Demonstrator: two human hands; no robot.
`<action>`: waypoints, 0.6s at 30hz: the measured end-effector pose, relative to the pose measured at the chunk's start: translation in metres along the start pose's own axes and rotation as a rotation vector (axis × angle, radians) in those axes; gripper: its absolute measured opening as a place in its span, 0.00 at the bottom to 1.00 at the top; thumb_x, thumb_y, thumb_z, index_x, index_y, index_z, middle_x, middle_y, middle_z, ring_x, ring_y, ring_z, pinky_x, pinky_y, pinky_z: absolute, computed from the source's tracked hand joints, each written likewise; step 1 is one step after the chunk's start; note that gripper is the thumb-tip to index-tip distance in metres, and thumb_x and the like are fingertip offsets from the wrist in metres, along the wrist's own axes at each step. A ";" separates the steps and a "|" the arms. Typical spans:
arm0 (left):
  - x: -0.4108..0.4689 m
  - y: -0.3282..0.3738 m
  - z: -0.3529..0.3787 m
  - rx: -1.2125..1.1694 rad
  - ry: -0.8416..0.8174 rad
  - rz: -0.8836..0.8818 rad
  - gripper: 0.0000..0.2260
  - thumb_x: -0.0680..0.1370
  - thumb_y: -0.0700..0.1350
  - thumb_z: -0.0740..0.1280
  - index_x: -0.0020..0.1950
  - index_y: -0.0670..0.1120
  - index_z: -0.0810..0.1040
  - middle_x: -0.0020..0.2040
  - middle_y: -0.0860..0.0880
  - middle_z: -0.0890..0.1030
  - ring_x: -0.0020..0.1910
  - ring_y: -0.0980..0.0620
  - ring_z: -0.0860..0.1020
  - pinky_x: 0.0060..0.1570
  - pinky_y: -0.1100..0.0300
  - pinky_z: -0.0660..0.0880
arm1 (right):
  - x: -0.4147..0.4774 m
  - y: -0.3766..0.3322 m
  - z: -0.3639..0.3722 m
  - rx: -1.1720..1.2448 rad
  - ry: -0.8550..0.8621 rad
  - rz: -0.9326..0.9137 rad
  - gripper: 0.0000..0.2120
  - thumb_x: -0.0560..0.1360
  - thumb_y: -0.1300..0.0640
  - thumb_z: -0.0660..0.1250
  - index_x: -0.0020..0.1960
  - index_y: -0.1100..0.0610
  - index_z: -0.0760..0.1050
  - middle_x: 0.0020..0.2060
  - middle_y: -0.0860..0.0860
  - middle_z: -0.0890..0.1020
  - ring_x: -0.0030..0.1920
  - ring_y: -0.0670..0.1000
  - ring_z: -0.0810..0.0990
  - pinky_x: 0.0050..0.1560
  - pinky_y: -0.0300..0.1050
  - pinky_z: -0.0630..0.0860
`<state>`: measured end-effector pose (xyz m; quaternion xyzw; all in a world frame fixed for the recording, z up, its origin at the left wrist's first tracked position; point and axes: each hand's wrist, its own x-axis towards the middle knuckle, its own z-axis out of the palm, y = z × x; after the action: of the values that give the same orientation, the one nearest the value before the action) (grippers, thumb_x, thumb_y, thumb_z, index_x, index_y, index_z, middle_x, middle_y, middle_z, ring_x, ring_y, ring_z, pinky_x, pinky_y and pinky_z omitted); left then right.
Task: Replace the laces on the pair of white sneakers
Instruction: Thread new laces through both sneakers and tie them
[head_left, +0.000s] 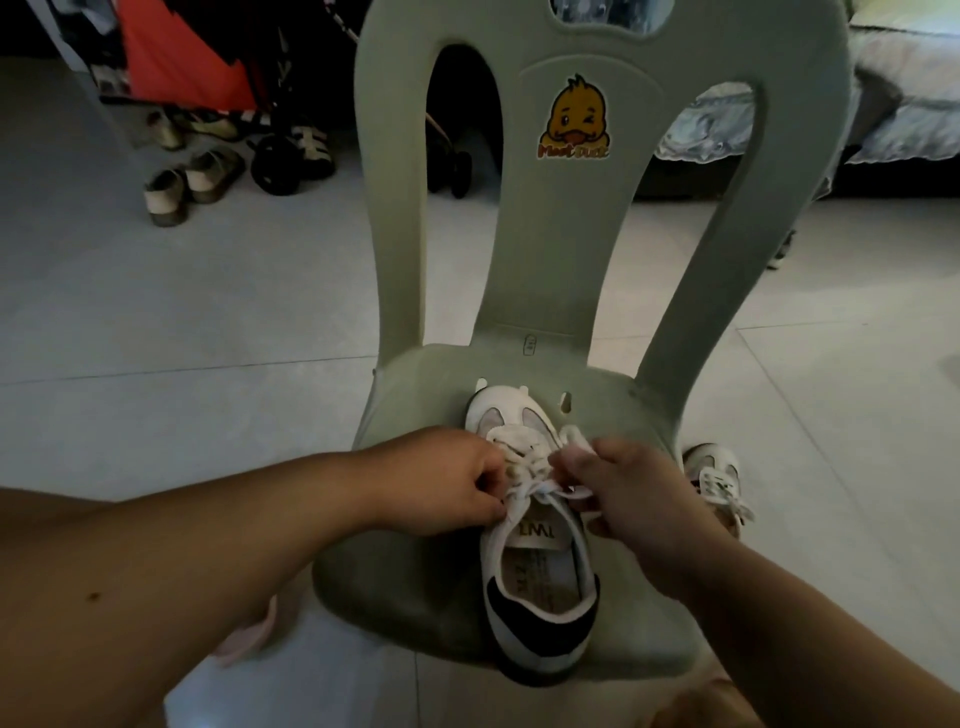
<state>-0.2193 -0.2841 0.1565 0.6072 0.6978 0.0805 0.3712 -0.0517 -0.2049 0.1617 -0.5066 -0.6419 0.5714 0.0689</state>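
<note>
Here, a duck sticker (574, 118) on the back of a green chair (415, 597) carries red lettering that seems to read "Meet Duck". A white sneaker (540, 613) lies on the chair seat, its long axis running away from the person, with the toe toward the chair back and the dark heel at the seat's near edge. Its tongue label (537, 538) shows letters upside down, too blurred to read, as is the insole print. The left hand (457, 478) and right hand (623, 488) sit close together over the upper eyelets, each pinching the white lace (540, 486). The other sneaker (714, 475) stands laced on the floor (208, 338), just right of the chair.
</note>
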 end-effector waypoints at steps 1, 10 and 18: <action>0.000 0.000 -0.001 -0.021 0.009 -0.005 0.04 0.76 0.48 0.67 0.42 0.50 0.76 0.38 0.53 0.77 0.36 0.58 0.74 0.41 0.59 0.73 | 0.001 -0.001 0.003 0.121 -0.010 0.010 0.13 0.80 0.51 0.60 0.47 0.56 0.80 0.41 0.52 0.85 0.43 0.51 0.83 0.46 0.48 0.78; 0.000 0.000 0.005 -0.010 -0.007 -0.026 0.05 0.75 0.50 0.69 0.47 0.51 0.78 0.43 0.53 0.79 0.43 0.55 0.76 0.45 0.57 0.75 | -0.004 -0.016 -0.014 -0.449 -0.197 0.060 0.17 0.78 0.47 0.63 0.44 0.60 0.80 0.34 0.53 0.79 0.33 0.47 0.73 0.34 0.41 0.70; 0.000 0.001 0.011 0.013 0.007 -0.037 0.04 0.76 0.51 0.67 0.47 0.52 0.76 0.41 0.55 0.75 0.39 0.59 0.73 0.40 0.63 0.71 | 0.005 -0.006 -0.005 0.176 -0.102 0.095 0.04 0.75 0.64 0.67 0.46 0.60 0.82 0.38 0.56 0.85 0.38 0.51 0.82 0.41 0.42 0.78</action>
<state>-0.2116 -0.2877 0.1489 0.5965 0.7107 0.0712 0.3661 -0.0538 -0.1967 0.1661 -0.4984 -0.5673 0.6534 0.0532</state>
